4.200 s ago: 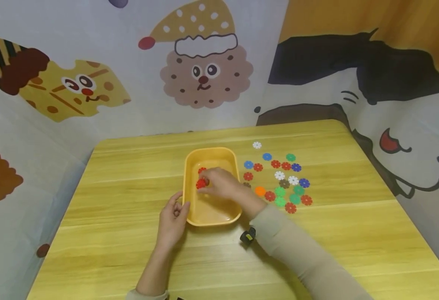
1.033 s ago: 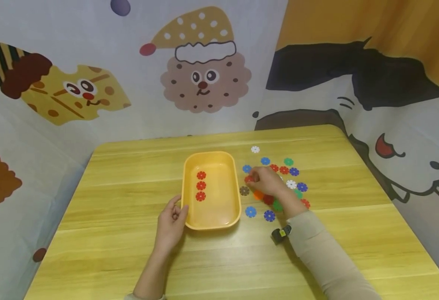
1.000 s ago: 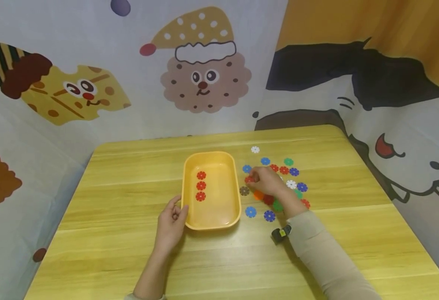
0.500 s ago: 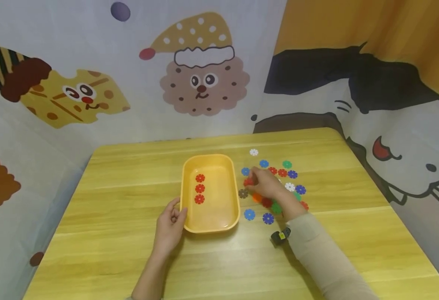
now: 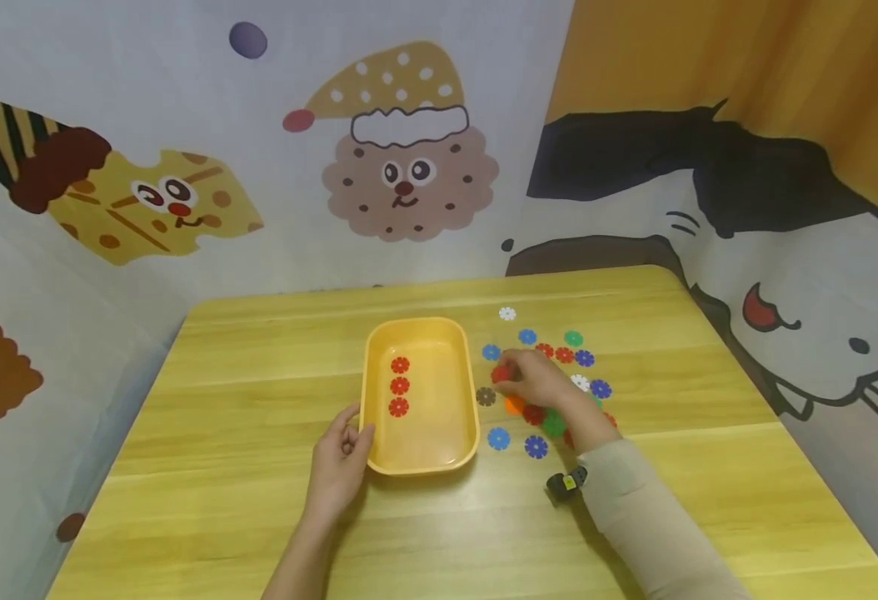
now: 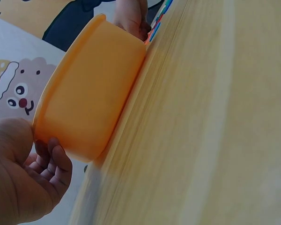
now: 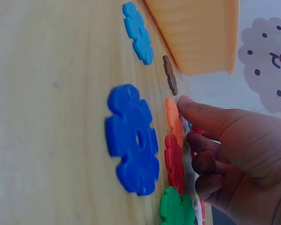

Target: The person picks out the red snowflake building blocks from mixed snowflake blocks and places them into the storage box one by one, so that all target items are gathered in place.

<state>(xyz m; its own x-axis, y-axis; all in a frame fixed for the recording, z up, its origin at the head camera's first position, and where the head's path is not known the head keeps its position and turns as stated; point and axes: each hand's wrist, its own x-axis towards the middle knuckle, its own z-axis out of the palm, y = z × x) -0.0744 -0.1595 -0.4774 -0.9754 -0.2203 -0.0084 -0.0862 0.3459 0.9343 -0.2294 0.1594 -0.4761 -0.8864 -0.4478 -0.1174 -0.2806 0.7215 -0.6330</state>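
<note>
My left hand grips the near left rim of the yellow tray; in the left wrist view, the curled fingers of that hand lie against the outer wall of the tray. Inside it, three red flower discs form a column along the left side. Right of the tray, my right hand pinches a red disc between thumb and fingers. The right wrist view shows that hand beside an orange disc, its fingers partly hiding the held disc.
Several discs lie around and under my right hand, among them a brown one, a light blue one, a dark blue one and a white one. A cartoon-printed cloth hangs behind the wooden table.
Since the oldest frame, my right hand has left the tray, where three red discs now line up, and has taken hold of another red disc on the right. My left hand keeps its grip.
</note>
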